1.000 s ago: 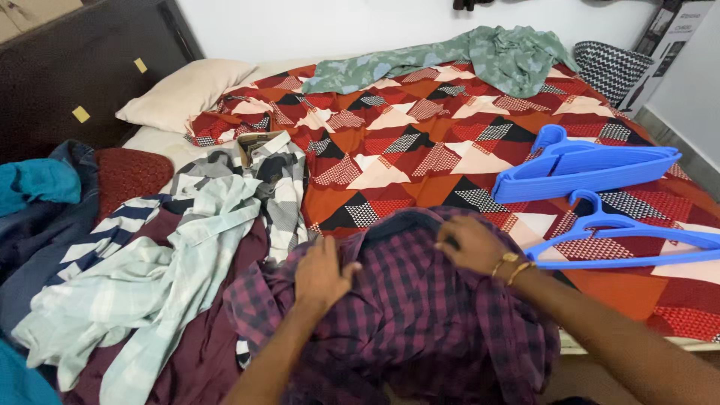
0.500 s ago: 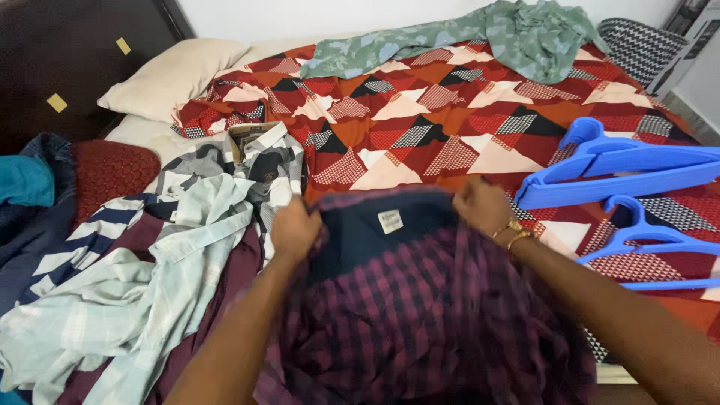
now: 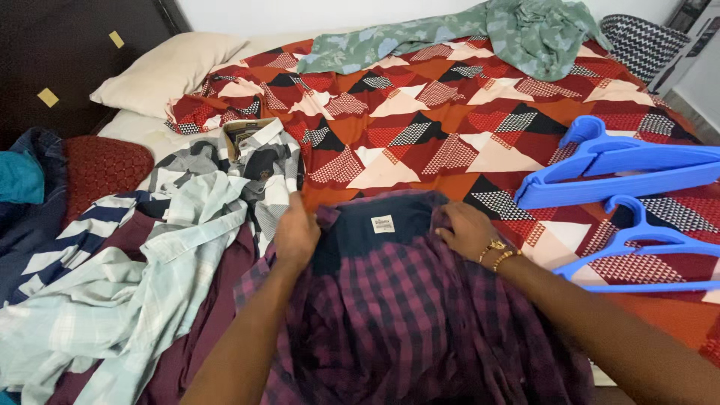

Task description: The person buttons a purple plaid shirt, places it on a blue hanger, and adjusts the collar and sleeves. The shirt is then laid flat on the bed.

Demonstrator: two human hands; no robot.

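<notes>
A maroon and dark checked shirt [image 3: 405, 300] lies spread on the bed in front of me, its navy inner collar with a small white label facing up. My left hand [image 3: 296, 232] grips the left side of the collar. My right hand [image 3: 465, 229], with gold bangles at the wrist, holds the collar's right side. Both forearms rest over the shirt.
A pile of striped and checked shirts [image 3: 150, 247] lies to the left. A stack of blue hangers [image 3: 622, 169] and one single blue hanger [image 3: 645, 247] lie on the right. The patterned red bedsheet [image 3: 450, 120], a cream pillow [image 3: 169, 71], a green garment [image 3: 525, 30] and a basket [image 3: 645, 45] lie farther away.
The shirt was lifted and shaken out, then lowered flat onto the bed. Both hands moved from pressing the bunched fabric to holding the collar's two sides.
</notes>
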